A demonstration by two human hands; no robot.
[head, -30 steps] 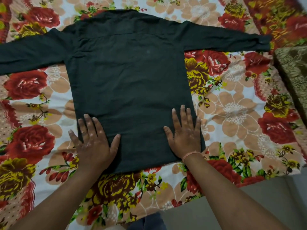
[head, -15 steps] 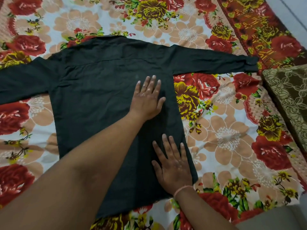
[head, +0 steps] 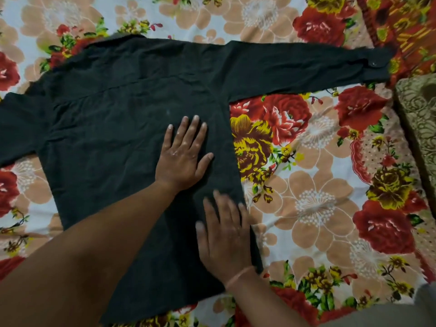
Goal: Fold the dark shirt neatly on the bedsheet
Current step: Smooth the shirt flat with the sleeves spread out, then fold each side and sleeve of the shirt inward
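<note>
The dark shirt [head: 122, 128] lies spread flat, back side up, on the floral bedsheet [head: 313, 204]. Its collar points away from me, and both sleeves stretch out sideways. The right sleeve's buttoned cuff [head: 375, 64] reaches the sheet's red border. My left hand [head: 182, 154] rests palm down with fingers apart on the right half of the shirt's body. My right hand [head: 224, 234] presses flat on the shirt's lower right side edge, close to the hem. An orange thread circles that wrist. Neither hand grips the cloth. My left forearm hides part of the lower shirt.
A patterned olive-brown cushion or blanket [head: 420, 128] lies along the right edge of the bedsheet. A grey floor strip [head: 389, 312] shows at the lower right, where the sheet ends.
My left hand left the hem's left side and crossed over to the right half of the shirt's body. My right hand stayed on the shirt's lower right edge. The view shifted toward the right sleeve.
</note>
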